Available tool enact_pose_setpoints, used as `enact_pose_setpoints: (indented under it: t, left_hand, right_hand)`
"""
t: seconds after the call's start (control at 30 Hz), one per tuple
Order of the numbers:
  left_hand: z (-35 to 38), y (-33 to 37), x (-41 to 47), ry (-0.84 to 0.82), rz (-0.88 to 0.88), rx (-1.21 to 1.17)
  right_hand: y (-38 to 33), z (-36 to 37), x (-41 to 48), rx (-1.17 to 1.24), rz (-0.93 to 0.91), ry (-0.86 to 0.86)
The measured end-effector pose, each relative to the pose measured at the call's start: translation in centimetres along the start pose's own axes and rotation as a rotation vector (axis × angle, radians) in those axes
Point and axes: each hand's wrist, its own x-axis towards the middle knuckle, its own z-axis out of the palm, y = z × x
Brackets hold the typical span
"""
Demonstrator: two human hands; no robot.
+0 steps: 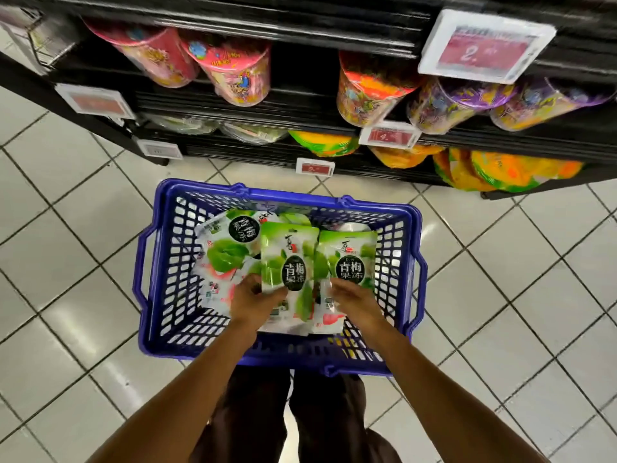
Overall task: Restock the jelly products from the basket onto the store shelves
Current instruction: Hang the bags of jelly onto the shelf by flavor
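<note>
Progress: early, we judge | our left hand (257, 302) grips one jelly pouch (288, 262) | right hand (354, 304) grips a second pouch (349, 262) | both over the basket (167, 235), more beneath | shelves (300, 105) await them

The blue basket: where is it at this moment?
Head view, centre: the blue basket sits on the tiled floor, just in front of the lowest shelf and ahead of the person's legs, with green jelly pouches inside.

Left hand (254, 300) and right hand (354, 301) gripping
</note>
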Motion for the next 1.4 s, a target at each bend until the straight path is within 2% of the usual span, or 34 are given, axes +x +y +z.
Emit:
enact_pose_setpoints:
  t: [0.1, 0.17, 0.33, 0.5, 0.57, 0.67, 0.8, 0.93, 1.1, 1.27, 1.4]
  left_hand:
    - [-1.2, -0.1, 1.2, 0.027, 0.017, -0.039]
    - [-1.7, -0.6, 2.4, 0.015, 0.034, -0.061]
    - [-2.6, -2.2, 3.7, -0.019, -0.073, -0.09]
    - [-2.8, -2.9, 2.6, -0.065, -0.078, -0.144]
    - [-2.8, -2.5, 1.7, -0.074, -0.073, -0.196]
    - [-3.4, -0.8, -0.4, -0.059, -0.048, -0.265]
    - [-6.1, 3.2, -5.1, -0.119, 0.0, -0.32]
    - [-10.4, 9.7, -10.9, -0.172, 0.126, -0.267]
    - [-17.6, 18.5, -21.4, -0.22, 0.228, -0.26]
    - [-23.9, 26.5, -31.8, -0.256, 0.326, -0.413]
    - [-28.4, 31.9, -38.9, -0.299, 0.477, -0.492]
  right_hand:
    - [0.4, -0.1, 1.7, -0.358, 0.079, 0.379]
    - [0.8, -0.5, 3.0, -0.366, 0.164, 0.459]
    - [1.5, -0.2, 5.0, -0.387, 0.269, 0.41]
    - [2.3, -0.5, 4.8, -0.361, 0.308, 0.348]
    - [2.5, -0.5, 4.4, -0.28, 0.269, 0.367]
    - [1.7, -0.4, 2.6, -0.02, 0.186, 0.368]
    - [-1.0, -1.0, -3.6, 0.363, 0.062, 0.329]
    - [-7.2, -2.2, -11.8, 0.626, -0.002, 0.155]
    - [-16.6, -4.5, -24.5, 0.752, -0.057, 0.001]
    - [-26.1, -5.6, -37.8, 0.69, -0.325, -0.006]
    - [-31.5, -5.9, -46.9, 0.717, -0.514, -0.016]
